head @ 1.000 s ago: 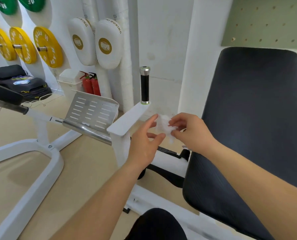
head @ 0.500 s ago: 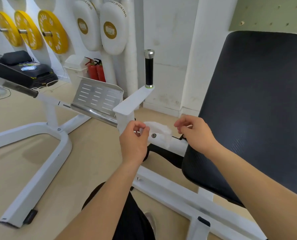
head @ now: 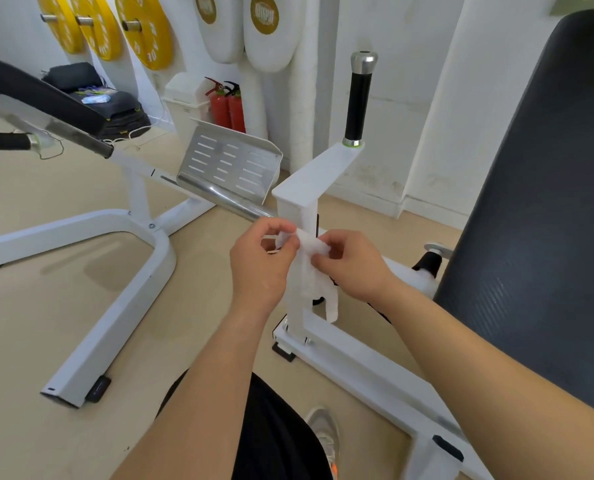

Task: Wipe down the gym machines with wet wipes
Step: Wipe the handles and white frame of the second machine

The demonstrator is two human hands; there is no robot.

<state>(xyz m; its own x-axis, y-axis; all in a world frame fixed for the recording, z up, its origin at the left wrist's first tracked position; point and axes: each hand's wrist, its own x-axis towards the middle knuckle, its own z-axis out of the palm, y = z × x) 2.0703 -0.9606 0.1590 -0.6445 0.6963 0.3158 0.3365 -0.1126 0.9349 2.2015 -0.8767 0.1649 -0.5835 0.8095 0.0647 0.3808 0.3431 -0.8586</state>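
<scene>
Two bare hands meet in front of the white post [head: 297, 216] of a gym machine. Between them is one wet wipe [head: 311, 271], white and crumpled. The left hand [head: 259, 265] pinches the top left corner of the wipe with its thumb and first finger pressed together, and its other fingers are curled in. The right hand [head: 352, 265] pinches the top right part of the wipe the same way, so the wipe is stretched a little between the two hands. The rest of the wipe hangs down in a long twisted strip in front of the post. I cannot tell if the wipe touches the post. On top of the post sits one upright black handle [head: 357, 102] with a silver cap. To the right is one big black seat pad [head: 544, 216]. To the left is one silver metal plate [head: 229, 164] with slots in it. On the back wall hang three yellow weight plates [head: 146, 29] and two white boxing pads [head: 269, 32]. Two red fire extinguishers [head: 228, 107] stand on the floor by the wall. One shoe [head: 325, 434] shows at the bottom.
</scene>
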